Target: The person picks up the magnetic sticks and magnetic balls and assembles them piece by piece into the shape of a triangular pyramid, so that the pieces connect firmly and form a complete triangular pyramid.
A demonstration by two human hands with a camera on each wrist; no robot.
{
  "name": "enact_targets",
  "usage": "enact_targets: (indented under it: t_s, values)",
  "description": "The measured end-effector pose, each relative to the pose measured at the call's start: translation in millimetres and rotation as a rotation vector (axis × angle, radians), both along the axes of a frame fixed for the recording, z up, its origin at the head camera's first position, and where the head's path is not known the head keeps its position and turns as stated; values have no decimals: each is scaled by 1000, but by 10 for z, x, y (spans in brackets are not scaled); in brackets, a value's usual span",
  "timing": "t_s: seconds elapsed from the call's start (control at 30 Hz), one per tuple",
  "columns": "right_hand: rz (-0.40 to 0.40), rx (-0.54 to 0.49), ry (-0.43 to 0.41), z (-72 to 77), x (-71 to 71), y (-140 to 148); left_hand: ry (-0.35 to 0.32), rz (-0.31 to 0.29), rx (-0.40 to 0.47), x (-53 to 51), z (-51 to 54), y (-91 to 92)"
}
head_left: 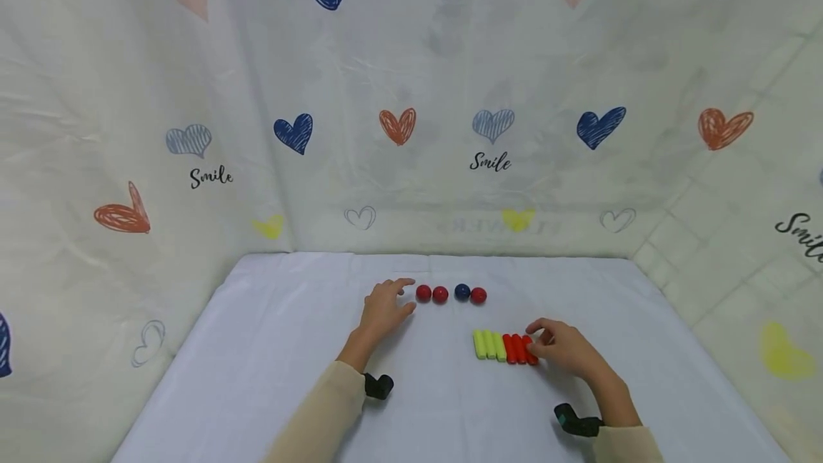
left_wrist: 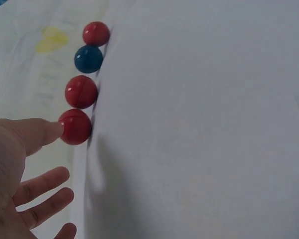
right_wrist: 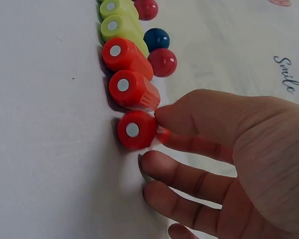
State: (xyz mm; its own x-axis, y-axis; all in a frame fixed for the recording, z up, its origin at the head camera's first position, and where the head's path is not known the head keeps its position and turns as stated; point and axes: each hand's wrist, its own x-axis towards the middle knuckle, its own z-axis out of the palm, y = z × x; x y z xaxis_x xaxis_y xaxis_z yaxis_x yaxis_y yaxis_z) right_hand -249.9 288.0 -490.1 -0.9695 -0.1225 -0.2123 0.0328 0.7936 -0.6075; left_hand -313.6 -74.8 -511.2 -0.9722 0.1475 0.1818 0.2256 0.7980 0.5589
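Observation:
My right hand [head_left: 566,350] pinches the rightmost red rod [right_wrist: 134,130] between thumb and forefinger, with the other fingers loosely bent beside it. This short rod has a pale round dot on its end and looks blurred in the right wrist view. Two more red rods [head_left: 512,349] and several yellow-green rods [head_left: 490,345] lie side by side in one row left of it. The left hand [head_left: 382,311] has its fingers spread beside the leftmost red ball [head_left: 423,294] and holds nothing. Next to that ball sits a second red ball [head_left: 440,295].
Right of a small gap, a dark blue ball [head_left: 462,292] and a red ball [head_left: 479,296] stand side by side. A white cloth [head_left: 257,377] covers the table. Behind it hangs a pale curtain [head_left: 437,184] printed with hearts.

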Motion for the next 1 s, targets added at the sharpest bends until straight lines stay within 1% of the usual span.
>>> enact_targets:
  t_s: [0.17,0.33,0.43,0.63,0.77,0.9,1.0]
  values:
    - [-17,7,42,-14,9,7,-27,3,25,-63,-14,139]
    - [-41,2,91,-52,12,46,-33,10,9,-116,-48,237]
    - [-38,8,106,-68,14,81,-35,18,6,-136,-70,267]
    - [-57,29,61,-30,19,143,-16,40,14,-165,-83,286]
    - [-47,32,44,-7,18,151,-13,54,39,-166,-82,288]
    - [-47,26,49,-12,12,148,-19,48,81,-162,-95,280]
    - [-53,29,60,-38,-2,157,-8,47,90,-155,-119,262]
